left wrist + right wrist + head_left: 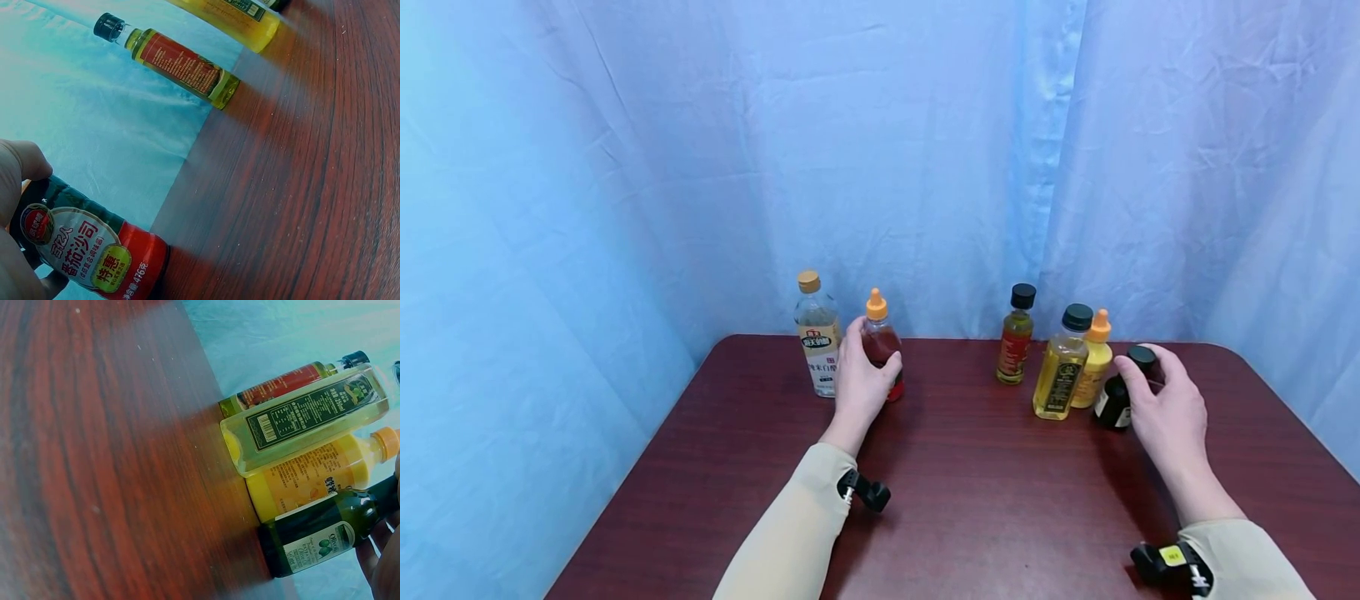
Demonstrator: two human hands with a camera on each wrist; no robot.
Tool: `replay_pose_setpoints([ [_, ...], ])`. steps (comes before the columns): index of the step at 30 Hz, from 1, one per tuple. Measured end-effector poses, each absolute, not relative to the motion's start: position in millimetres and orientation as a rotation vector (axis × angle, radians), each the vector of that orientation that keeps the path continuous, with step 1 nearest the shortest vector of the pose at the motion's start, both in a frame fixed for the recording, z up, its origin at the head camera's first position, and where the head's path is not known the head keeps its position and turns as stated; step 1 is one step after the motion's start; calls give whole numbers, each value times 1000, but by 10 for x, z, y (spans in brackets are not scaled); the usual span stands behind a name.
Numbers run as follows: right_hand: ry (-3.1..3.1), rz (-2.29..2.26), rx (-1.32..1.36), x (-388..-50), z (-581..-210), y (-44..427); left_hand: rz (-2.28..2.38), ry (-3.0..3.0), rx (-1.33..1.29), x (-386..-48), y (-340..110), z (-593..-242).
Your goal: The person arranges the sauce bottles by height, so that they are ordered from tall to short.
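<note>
On the left side of the table, my left hand [861, 379] grips a ketchup squeeze bottle [884, 343] with an orange nozzle cap; its red and green label shows in the left wrist view. Just left of that hand stands a clear vinegar bottle [820, 354]. At the right, the fingers of my right hand [1168, 412] hold a dark olive oil bottle [312, 537] around its upper part. Beside it are a yellow squeeze bottle [312, 475] with an orange cap and a square bottle of yellow oil [306, 422]. Every bottle stands upright.
A small oil bottle [1015, 337] with a red label and black cap stands near the back edge, left of the square one. The dark red wooden table [970, 500] ends at a pale blue curtain [880, 167].
</note>
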State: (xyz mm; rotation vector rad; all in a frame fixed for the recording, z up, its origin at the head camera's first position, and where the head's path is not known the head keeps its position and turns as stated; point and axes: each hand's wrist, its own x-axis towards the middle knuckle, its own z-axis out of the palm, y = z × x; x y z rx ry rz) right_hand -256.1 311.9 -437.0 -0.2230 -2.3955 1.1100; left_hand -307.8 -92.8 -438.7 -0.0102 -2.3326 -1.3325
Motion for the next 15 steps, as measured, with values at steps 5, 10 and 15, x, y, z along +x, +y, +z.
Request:
replay_pose_setpoints([
  [5, -2394, 1111, -224, -2561, -4373, 3123, -1331, -2335, -7, -3075, -923, -4387],
  [10, -2393, 1118, -224, -2560, -4376, 3127, -1347, -2328, -9, -3070, -914, -4384],
  [15, -2379, 1135, -205, -2560, -4375, 3125, -1382, -2311, -24, -3054, -902, -4348],
])
